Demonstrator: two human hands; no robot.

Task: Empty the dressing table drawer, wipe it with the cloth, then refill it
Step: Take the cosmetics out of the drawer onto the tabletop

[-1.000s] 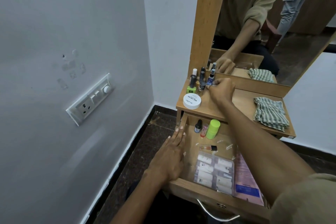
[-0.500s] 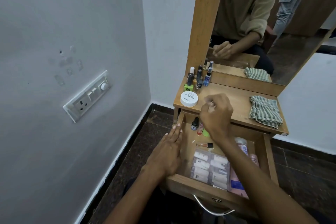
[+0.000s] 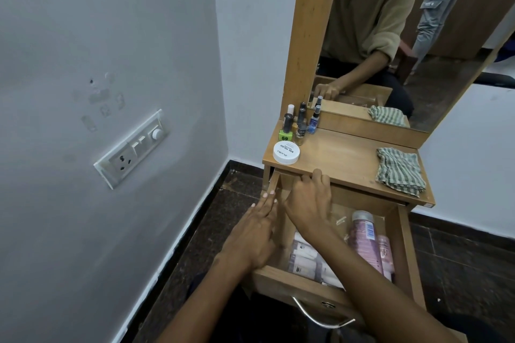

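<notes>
Nearest, the drawer (image 3: 405,253) stands pulled out, a pink bottle (image 3: 365,242) and clear packets (image 3: 306,259) inside. My left hand (image 3: 256,234) lies flat, fingers straight, along its left wall. My right hand (image 3: 309,203) reaches to the back, fingers curled; whether it grips anything I cannot tell. Beyond, small bottles (image 3: 299,125) crowd the tabletop (image 3: 342,159) corner, the cloth (image 3: 400,171) apart; a careless set-down could topple them.
</notes>
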